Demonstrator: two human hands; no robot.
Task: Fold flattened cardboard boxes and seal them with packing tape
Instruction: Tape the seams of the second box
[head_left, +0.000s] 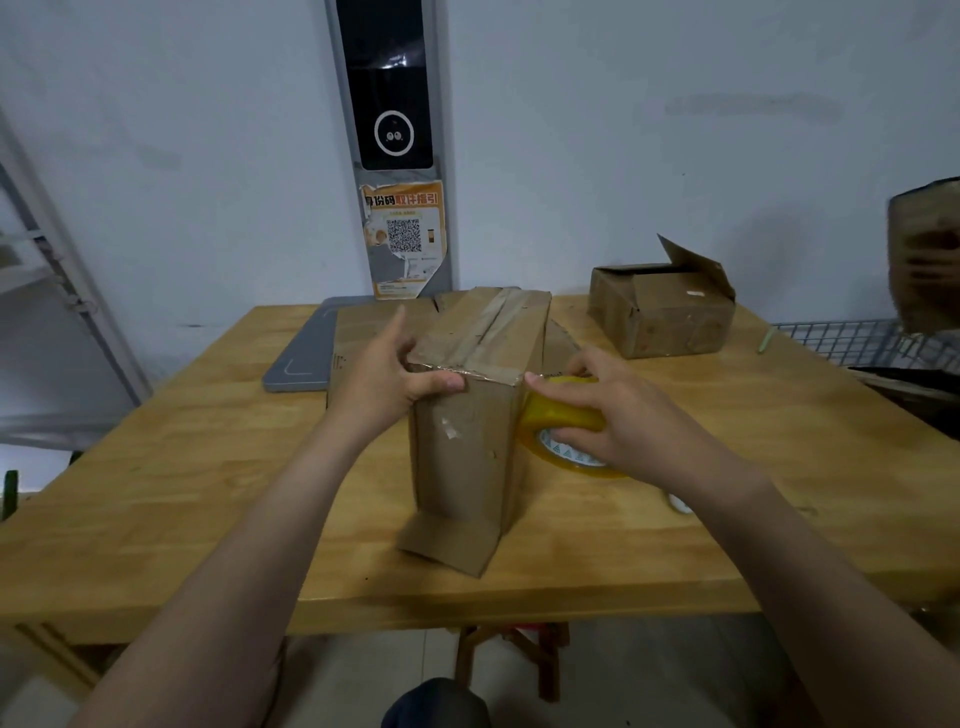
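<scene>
A tall brown cardboard box (467, 447) stands upright in the middle of the wooden table (208, 467), its top flaps closed under strips of tape. Its bottom flaps splay out on the table. My left hand (387, 376) grips the box's upper left corner, thumb pressed on the front face. My right hand (613, 410) holds a yellow roll of packing tape (563, 415) against the box's right side, near the top edge. A strip of tape runs from the roll across the top front edge.
A second, smaller cardboard box (662, 312) with a raised flap sits at the table's back right. Flattened cardboard (343, 343) and a grey tray (298, 353) lie behind the box. A wire rack (852, 343) stands on the right, a metal shelf (57, 280) on the left.
</scene>
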